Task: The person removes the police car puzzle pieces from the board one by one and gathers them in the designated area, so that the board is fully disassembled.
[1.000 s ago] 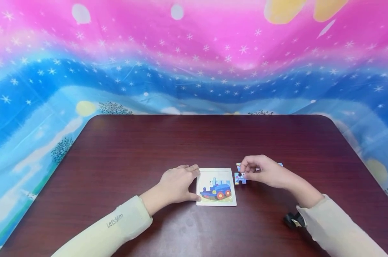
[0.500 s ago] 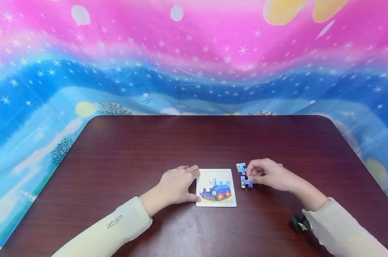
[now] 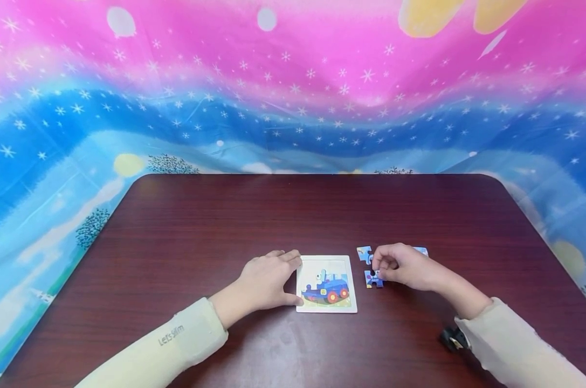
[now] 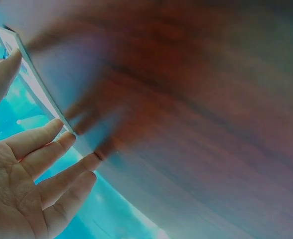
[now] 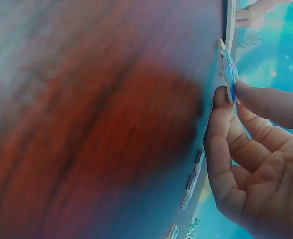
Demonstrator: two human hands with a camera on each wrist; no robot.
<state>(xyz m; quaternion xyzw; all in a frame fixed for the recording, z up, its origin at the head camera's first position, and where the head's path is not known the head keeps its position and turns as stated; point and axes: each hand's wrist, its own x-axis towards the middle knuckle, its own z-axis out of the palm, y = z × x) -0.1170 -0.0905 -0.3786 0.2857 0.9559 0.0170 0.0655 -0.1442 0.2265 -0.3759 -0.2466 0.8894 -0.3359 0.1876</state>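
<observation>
In the head view my left hand [image 3: 269, 279] rests at the left side of a square white-framed puzzle board [image 3: 353, 284]. Its picture is a blue vehicle with red wheels. In the left wrist view the thumb touches the board's edge [image 4: 37, 77] near one end, and fairly straight fingers lie near the other. To the right of the board, my right hand [image 3: 404, 265] pinches a blue puzzle piece [image 3: 373, 279] between thumb and index finger. The right wrist view shows this puzzle piece [image 5: 229, 73] edge-on, tilted up from the table.
A loose puzzle piece [image 3: 364, 254] lies just beyond the held one. Another piece [image 3: 422, 251] shows partly behind the right hand. Dark brown wood table [image 3: 225, 215] surrounds the board, and a printed cloth [image 3: 293, 108] hangs behind it. A black device [image 3: 452, 339] sits at the right cuff.
My right hand has shifted right and slightly nearer with the puzzle piece, away from the board. The loose piece beyond it now shows more fully. The left hand has stayed in place.
</observation>
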